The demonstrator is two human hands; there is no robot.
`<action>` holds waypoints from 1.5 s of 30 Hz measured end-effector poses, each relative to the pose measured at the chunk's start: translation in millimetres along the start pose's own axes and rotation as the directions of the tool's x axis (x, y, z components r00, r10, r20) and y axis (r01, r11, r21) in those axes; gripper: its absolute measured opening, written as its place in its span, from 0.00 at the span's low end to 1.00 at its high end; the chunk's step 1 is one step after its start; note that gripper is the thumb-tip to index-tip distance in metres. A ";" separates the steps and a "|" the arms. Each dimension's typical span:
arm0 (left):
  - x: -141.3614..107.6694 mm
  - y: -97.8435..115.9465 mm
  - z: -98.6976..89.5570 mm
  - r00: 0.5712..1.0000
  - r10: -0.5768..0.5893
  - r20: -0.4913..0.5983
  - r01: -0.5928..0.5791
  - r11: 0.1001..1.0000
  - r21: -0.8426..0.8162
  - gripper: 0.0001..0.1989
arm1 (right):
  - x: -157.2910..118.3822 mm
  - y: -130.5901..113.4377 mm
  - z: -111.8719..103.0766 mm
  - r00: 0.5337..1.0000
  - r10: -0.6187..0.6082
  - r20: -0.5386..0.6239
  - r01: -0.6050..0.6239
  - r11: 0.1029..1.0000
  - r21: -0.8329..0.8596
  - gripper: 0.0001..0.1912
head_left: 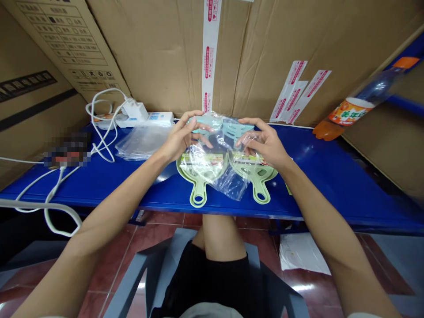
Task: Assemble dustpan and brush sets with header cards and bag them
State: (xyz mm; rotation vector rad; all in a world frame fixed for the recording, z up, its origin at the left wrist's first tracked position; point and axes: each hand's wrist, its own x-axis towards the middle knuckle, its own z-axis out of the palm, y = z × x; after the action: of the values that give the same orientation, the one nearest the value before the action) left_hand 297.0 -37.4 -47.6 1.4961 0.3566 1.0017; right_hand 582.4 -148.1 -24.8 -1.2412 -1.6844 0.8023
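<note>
Two hands, left (180, 137) and right (265, 143), mid-frame. Two green paddle-shaped tools (198, 176) (256, 176) below them. One clear bag (228, 181). One power strip (145, 119), upper left. One orange bottle (357, 106), upper right.

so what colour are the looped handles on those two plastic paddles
Pale green looped handles, clearest in the head view, poking out below the clear plastic bag.

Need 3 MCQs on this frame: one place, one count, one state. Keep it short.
1. Where does the orange soda bottle lie?
A far right of the blue table
B on the floor
C in a hand

2. How many pale green plastic handled boards are there?
A one
B two
C four

3. What do the left hand and right hand do?
A rest flat
B grip the clear plastic bag
C hold a cable

A: it lies tilted at the table's right end.
B: two looped handles show.
B: both hands pinch the bag over the boards.
</note>
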 end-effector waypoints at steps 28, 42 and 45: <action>13.2 -6.8 -25.8 0.952 0.061 -0.301 -0.068 0.998 -0.015 0.37 | 0.7 22.0 -75.1 0.932 0.282 0.227 -0.122 0.834 -0.538 0.39; 14.5 -9.9 -28.5 0.946 0.072 -0.317 -0.078 0.997 -0.007 0.40 | -3.7 12.5 -67.0 0.897 0.349 0.272 -0.090 0.746 -0.660 0.34; 14.6 -10.5 -28.4 0.945 0.073 -0.319 -0.085 0.996 -0.022 0.41 | -6.0 7.3 -65.0 0.871 0.398 0.289 -0.140 0.764 -0.630 0.36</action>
State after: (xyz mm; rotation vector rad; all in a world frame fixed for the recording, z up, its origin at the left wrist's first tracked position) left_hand 287.6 -6.0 -55.0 1.3242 0.5080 1.3122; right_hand 645.2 -151.5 -5.9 -1.8947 -2.2368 0.7663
